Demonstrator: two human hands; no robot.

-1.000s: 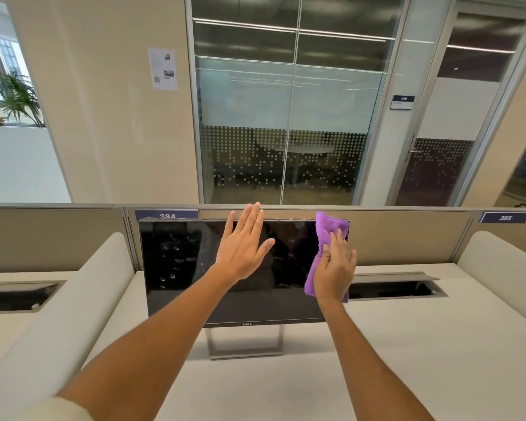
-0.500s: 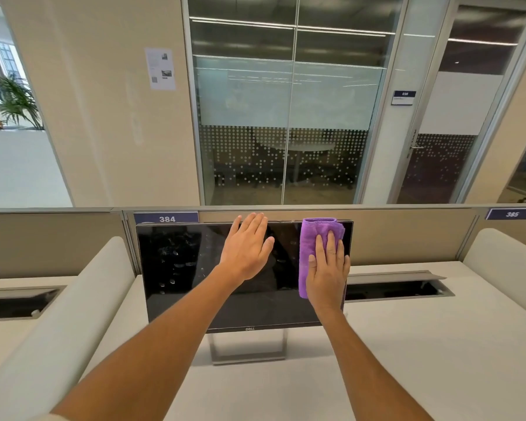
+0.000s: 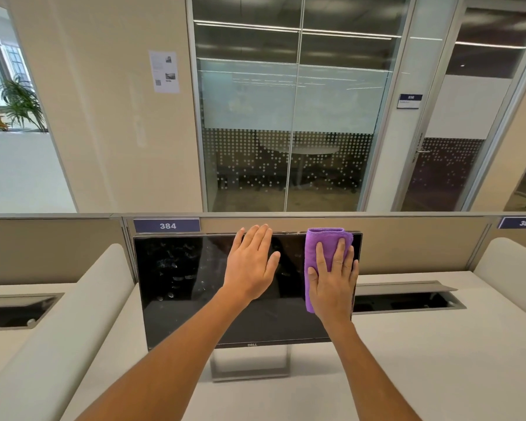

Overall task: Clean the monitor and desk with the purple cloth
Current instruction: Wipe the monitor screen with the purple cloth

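Two bare forearms reach forward over the pale desk (image 3: 438, 360), where the monitor (image 3: 189, 299) stands on a metal loop foot (image 3: 249, 364). The right hand (image 3: 331, 278) lies flat, fingers straight and spread, pressing the purple cloth (image 3: 316, 247) against the right part of the dark screen; the cloth is folded and its top fold reaches the monitor's upper edge. The left hand (image 3: 251, 265) is flat too, fingers straight and together, palm toward the screen near its top middle, holding nothing (whether it touches the glass I cannot tell). Smudges mark the screen's left half. Just behind the monitor runs a tan divider (image 3: 407, 247) with a plate reading 384 (image 3: 167, 225). An open cable trough (image 3: 404, 299) sits in the desk at right. Farther off stand glass office walls (image 3: 292, 117) with a dotted frosted band.
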